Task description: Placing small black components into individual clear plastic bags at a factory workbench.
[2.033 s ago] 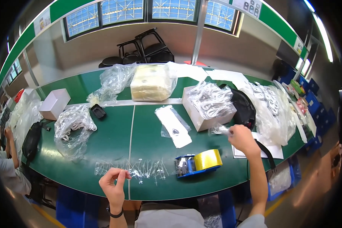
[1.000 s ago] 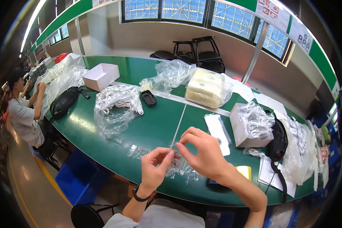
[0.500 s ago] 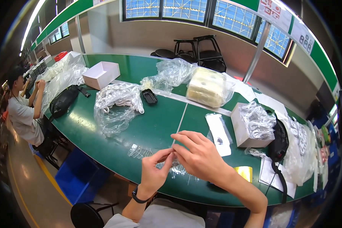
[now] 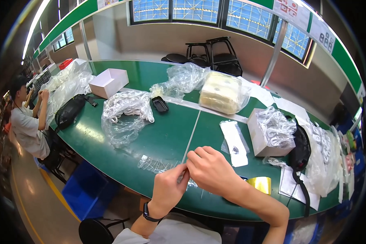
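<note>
My left hand and my right hand meet fingertip to fingertip above the near edge of the green table. Both are closed in a pinch, and what lies between the fingers is too small and covered to make out. A dark band circles my left wrist. Just beyond the left hand, several thin clear strips are scattered on the tabletop, partly hidden by my hands. A roll of yellow tape stands right of my right forearm.
A clear bag of white cords lies at left, beside a small black tray and a white box. Further right are a bagged cream stack, a flat white packet, a box of wrapped cables and a black pouch. Another person works at far left.
My right hand's fingers have curled in from a spread pose and closed against the left fingertips. Both hands have drawn slightly nearer to me.
</note>
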Demonstrator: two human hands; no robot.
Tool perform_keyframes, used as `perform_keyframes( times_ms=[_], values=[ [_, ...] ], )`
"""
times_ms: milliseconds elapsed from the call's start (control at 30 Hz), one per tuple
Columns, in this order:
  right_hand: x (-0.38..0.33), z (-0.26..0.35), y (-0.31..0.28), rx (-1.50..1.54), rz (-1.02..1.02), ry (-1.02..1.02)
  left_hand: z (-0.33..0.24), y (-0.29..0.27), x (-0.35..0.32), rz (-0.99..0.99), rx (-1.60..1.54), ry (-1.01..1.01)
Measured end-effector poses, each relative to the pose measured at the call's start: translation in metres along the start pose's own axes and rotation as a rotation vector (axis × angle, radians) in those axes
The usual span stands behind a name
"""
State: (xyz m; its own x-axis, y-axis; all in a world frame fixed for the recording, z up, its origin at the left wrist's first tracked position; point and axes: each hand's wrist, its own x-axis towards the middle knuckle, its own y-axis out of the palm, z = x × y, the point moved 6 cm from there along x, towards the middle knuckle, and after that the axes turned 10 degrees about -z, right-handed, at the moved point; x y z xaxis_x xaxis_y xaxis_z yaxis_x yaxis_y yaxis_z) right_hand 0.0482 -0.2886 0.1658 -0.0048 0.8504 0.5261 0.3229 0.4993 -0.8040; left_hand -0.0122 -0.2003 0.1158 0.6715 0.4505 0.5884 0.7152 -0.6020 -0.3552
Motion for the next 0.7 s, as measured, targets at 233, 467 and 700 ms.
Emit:
perform_keyframes(
  times_ms=[233, 467, 700],
  values=[
    [-0.003, -0.013, -0.011, 0.23, -0.201, 0.216, 0.0, -0.003, 0.001, -0.183, -0.07, -0.008],
    [-0.019, -0.034, 0.002, 0.725, -0.358, 0.64, 0.002, -0.003, 0.001, -0.18, -0.164, -0.102],
    [-0.03, -0.038, 0.022, 0.991, -0.3, 0.801, 0.011, 0.005, -0.001, -0.097, -0.219, -0.224]
  ],
)
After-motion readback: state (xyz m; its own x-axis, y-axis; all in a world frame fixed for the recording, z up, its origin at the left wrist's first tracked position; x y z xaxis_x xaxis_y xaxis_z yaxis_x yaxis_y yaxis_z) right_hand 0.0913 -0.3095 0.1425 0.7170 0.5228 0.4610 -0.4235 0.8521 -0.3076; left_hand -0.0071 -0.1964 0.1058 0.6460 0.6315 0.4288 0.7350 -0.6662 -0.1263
